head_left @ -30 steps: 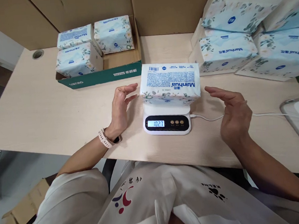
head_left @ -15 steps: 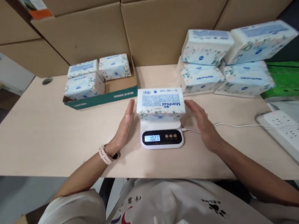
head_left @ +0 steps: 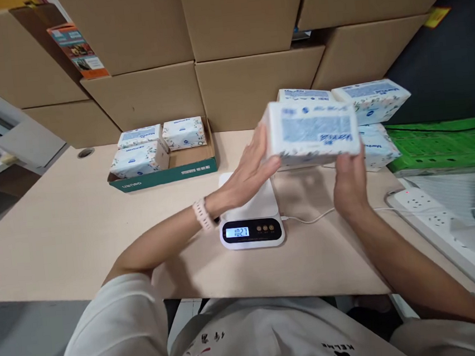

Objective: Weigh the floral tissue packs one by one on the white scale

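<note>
A: What are your hands doing right now?

B: Your left hand [head_left: 247, 172] is pressing against the left end of a white-and-blue pack [head_left: 317, 128], while your right hand [head_left: 350, 184] is gripping its lower right corner, so the two are clamping it between them.

A: And where are you holding it?

B: You're keeping it above the table [head_left: 100, 236], right of the white scale [head_left: 253, 242] and partly covering the stacked packs [head_left: 375, 100]. Your left hand is hovering over the scale's plate. The display [head_left: 237, 232] is reading 102.7, and three packs [head_left: 137, 161] are lying in the green-fronted box [head_left: 162, 178].
</note>
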The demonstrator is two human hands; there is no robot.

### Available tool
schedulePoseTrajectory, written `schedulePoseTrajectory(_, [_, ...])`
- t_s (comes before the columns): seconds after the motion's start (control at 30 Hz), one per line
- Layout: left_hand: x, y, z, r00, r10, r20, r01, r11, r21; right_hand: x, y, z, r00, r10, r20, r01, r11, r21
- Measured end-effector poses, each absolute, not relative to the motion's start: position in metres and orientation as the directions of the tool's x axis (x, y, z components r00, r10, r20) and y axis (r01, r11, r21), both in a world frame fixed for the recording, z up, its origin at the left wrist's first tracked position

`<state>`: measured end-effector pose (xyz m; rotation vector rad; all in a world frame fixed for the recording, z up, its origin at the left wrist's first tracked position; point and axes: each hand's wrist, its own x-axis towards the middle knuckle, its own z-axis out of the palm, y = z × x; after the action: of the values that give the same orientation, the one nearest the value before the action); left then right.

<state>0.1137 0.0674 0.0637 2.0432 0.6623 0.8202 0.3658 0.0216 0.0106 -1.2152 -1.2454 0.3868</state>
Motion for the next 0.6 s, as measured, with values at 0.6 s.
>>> schedulePoseTrajectory(0.6, [-0.105,0.182,0.058,-0.312,0.814,0.49,0.573,-0.25,0.78,0.394,0.041,0.005,0.212,0.413,0.885,0.748,0.515,-0.419])
